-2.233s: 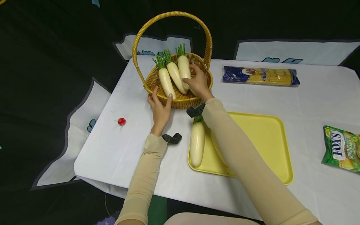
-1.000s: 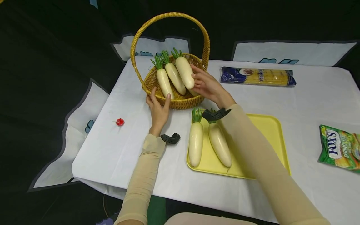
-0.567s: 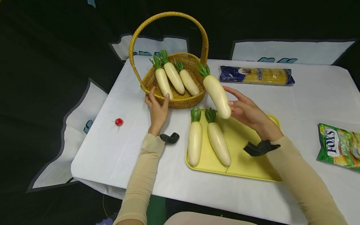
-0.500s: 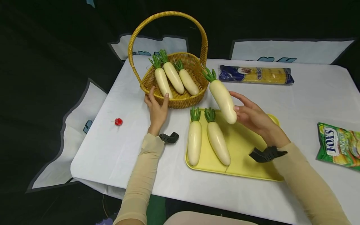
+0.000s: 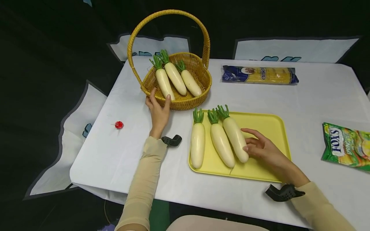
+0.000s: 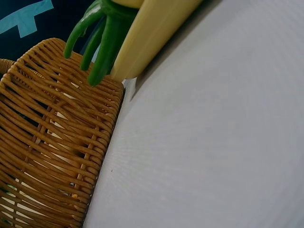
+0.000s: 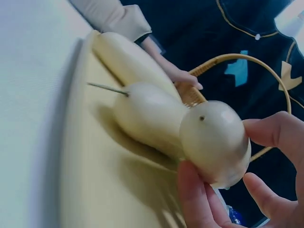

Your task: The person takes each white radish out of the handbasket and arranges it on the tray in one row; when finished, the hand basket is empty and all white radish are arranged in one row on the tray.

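Note:
In the head view my right hand [image 5: 267, 154] grips a white radish [image 5: 235, 138] low over the yellow tray [image 5: 260, 122], its green stalks pointing away. The right wrist view shows the thumb and fingers around the held radish's blunt end [image 7: 216, 142]; whether it touches the tray is unclear. Two more radishes, a left one [image 5: 198, 144] and a middle one [image 5: 222, 144], lie on the tray. My left hand [image 5: 159, 117] holds the near-left rim of the wicker basket [image 5: 188, 104], which contains three radishes [image 5: 174, 78]. The left wrist view shows the basket's side [image 6: 52, 133] without the hand.
A pasta packet [image 5: 260, 74] lies behind the tray on the white-covered table [image 5: 115, 160]. A green FOX'S bag [image 5: 344, 146] is at the right. A small red wrapped lollipop [image 5: 118, 125] lies on the left. The basket's tall handle [image 5: 169, 12] arches above it.
My right hand has lifted a radish out of the basket and brought it right and towards me, down beside the two on the tray. My left hand stays at the basket rim.

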Demonstrator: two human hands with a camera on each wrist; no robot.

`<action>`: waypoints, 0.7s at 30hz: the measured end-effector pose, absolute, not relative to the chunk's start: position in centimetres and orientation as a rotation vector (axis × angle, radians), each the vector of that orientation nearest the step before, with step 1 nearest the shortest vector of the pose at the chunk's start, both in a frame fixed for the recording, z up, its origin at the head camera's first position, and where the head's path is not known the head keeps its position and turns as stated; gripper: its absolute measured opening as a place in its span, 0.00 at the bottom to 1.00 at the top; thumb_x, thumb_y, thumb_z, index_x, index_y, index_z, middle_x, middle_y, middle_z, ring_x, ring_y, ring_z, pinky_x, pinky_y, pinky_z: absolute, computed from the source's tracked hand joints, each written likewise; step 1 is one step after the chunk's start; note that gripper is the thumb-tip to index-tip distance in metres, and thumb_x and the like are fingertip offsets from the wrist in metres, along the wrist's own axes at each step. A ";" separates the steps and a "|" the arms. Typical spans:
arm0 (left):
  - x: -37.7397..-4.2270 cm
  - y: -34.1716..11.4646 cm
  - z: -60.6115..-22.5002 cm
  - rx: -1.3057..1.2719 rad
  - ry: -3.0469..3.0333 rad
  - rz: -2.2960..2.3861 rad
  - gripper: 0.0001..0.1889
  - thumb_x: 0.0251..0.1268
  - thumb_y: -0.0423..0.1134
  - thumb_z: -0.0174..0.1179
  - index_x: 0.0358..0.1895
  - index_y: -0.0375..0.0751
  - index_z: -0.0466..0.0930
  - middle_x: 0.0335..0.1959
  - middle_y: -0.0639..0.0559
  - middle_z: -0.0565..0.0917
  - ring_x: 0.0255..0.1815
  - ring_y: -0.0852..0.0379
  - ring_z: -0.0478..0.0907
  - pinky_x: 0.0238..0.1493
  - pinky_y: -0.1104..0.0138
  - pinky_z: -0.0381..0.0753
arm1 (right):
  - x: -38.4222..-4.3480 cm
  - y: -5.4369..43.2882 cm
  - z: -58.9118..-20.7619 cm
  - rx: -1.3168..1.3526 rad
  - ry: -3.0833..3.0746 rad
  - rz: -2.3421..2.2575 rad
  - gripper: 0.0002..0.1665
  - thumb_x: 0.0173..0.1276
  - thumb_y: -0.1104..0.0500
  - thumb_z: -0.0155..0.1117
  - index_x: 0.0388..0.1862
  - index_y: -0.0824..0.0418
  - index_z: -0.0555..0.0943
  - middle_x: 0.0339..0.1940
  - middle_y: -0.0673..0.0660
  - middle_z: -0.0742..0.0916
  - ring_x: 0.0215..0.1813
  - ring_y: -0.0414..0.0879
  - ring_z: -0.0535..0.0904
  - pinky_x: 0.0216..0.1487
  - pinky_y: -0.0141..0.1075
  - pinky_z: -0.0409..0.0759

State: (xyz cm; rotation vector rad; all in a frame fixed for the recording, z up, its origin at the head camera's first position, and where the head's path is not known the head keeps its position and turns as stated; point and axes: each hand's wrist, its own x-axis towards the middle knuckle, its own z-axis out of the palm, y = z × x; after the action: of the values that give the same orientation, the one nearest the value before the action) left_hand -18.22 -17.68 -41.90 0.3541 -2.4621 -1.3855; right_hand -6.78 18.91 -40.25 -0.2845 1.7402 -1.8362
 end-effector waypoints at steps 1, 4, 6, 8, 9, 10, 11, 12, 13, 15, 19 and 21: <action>-18.2 -17.7 -41.9 0.354 -2.463 -1.387 0.37 0.58 0.68 0.44 0.69 0.62 0.44 0.69 0.36 0.39 0.68 0.34 0.50 0.60 0.42 0.59 | -6.6 18.8 -40.3 -0.273 1.758 -1.828 0.37 0.67 0.63 0.54 0.70 0.50 0.52 0.51 0.49 0.78 0.48 0.38 0.78 0.47 0.31 0.76; -18.3 -17.7 -41.9 0.358 -2.467 -1.391 0.37 0.58 0.68 0.44 0.69 0.61 0.44 0.69 0.36 0.39 0.68 0.34 0.50 0.60 0.42 0.59 | -6.2 18.3 -40.4 -0.271 1.806 -1.822 0.38 0.65 0.63 0.56 0.70 0.52 0.52 0.50 0.48 0.79 0.46 0.37 0.79 0.46 0.31 0.77; -18.3 -17.7 -41.9 0.360 -2.464 -1.394 0.38 0.58 0.68 0.44 0.69 0.60 0.44 0.69 0.36 0.38 0.68 0.34 0.49 0.60 0.42 0.59 | -6.0 18.1 -40.5 -0.278 1.848 -1.811 0.38 0.65 0.63 0.57 0.70 0.54 0.53 0.49 0.48 0.79 0.45 0.36 0.79 0.45 0.31 0.78; -18.2 -17.7 -41.9 0.364 -2.465 -1.394 0.38 0.58 0.68 0.44 0.69 0.61 0.44 0.69 0.36 0.38 0.68 0.34 0.49 0.61 0.42 0.59 | -5.8 17.7 -40.4 -0.271 1.887 -1.794 0.38 0.64 0.62 0.58 0.69 0.54 0.53 0.48 0.49 0.79 0.44 0.36 0.79 0.44 0.31 0.78; -18.2 -17.7 -41.9 0.365 -2.466 -1.393 0.37 0.58 0.67 0.44 0.69 0.61 0.44 0.69 0.36 0.38 0.68 0.34 0.49 0.61 0.42 0.59 | -5.7 17.6 -40.4 -0.276 1.915 -1.776 0.38 0.64 0.62 0.58 0.69 0.55 0.53 0.49 0.50 0.78 0.44 0.36 0.79 0.44 0.31 0.78; -18.2 -17.7 -41.9 0.364 -2.467 -1.392 0.37 0.58 0.67 0.44 0.69 0.61 0.44 0.69 0.36 0.38 0.68 0.34 0.49 0.61 0.42 0.59 | -5.6 17.4 -40.3 -0.276 1.943 -1.755 0.38 0.63 0.61 0.59 0.69 0.55 0.54 0.49 0.52 0.78 0.44 0.36 0.79 0.44 0.31 0.78; -18.2 -17.7 -41.9 0.363 -2.467 -1.392 0.37 0.58 0.67 0.44 0.69 0.61 0.44 0.69 0.36 0.39 0.68 0.34 0.50 0.61 0.42 0.59 | -5.4 17.3 -40.3 -0.282 1.985 -1.722 0.38 0.63 0.60 0.60 0.68 0.56 0.55 0.50 0.53 0.77 0.44 0.36 0.79 0.44 0.31 0.78; -18.2 -17.7 -41.9 0.362 -2.469 -1.391 0.37 0.58 0.67 0.44 0.69 0.61 0.44 0.69 0.36 0.39 0.68 0.34 0.50 0.61 0.42 0.59 | -5.3 17.1 -40.2 -0.289 2.026 -1.689 0.37 0.62 0.59 0.60 0.67 0.56 0.57 0.50 0.55 0.77 0.44 0.36 0.78 0.45 0.30 0.77; -18.2 -17.7 -41.9 0.361 -2.472 -1.389 0.37 0.58 0.67 0.44 0.69 0.61 0.44 0.69 0.36 0.39 0.68 0.34 0.50 0.61 0.42 0.59 | -5.2 17.0 -40.1 -0.304 2.066 -1.656 0.35 0.62 0.58 0.61 0.66 0.57 0.59 0.49 0.57 0.77 0.44 0.37 0.79 0.44 0.30 0.77; -18.2 -17.7 -41.8 0.358 -2.474 -1.387 0.37 0.59 0.67 0.44 0.69 0.61 0.44 0.69 0.36 0.39 0.68 0.34 0.50 0.61 0.42 0.59 | -5.0 16.8 -39.8 -0.344 2.148 -1.594 0.30 0.63 0.57 0.60 0.63 0.60 0.64 0.45 0.59 0.79 0.41 0.40 0.79 0.43 0.31 0.77; -18.2 -17.6 -41.8 0.358 -2.465 -1.385 0.37 0.58 0.67 0.44 0.69 0.61 0.44 0.69 0.37 0.39 0.68 0.34 0.50 0.60 0.42 0.59 | -4.9 16.5 -39.4 -0.400 2.237 -1.554 0.22 0.65 0.57 0.57 0.56 0.63 0.71 0.37 0.62 0.81 0.35 0.46 0.79 0.38 0.34 0.78; -18.2 -17.6 -41.8 0.360 -2.466 -1.388 0.37 0.58 0.67 0.44 0.69 0.62 0.44 0.69 0.37 0.39 0.68 0.34 0.50 0.60 0.42 0.59 | -5.0 16.4 -39.3 -0.415 2.256 -1.562 0.20 0.66 0.58 0.56 0.55 0.63 0.71 0.36 0.62 0.81 0.33 0.46 0.79 0.36 0.34 0.78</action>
State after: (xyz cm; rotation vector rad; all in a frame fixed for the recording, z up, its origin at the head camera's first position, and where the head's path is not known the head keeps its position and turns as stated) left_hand -18.20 -17.62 -41.79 0.3602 -2.4664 -1.3877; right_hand -4.97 16.40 -39.27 -0.4154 2.2561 -1.5615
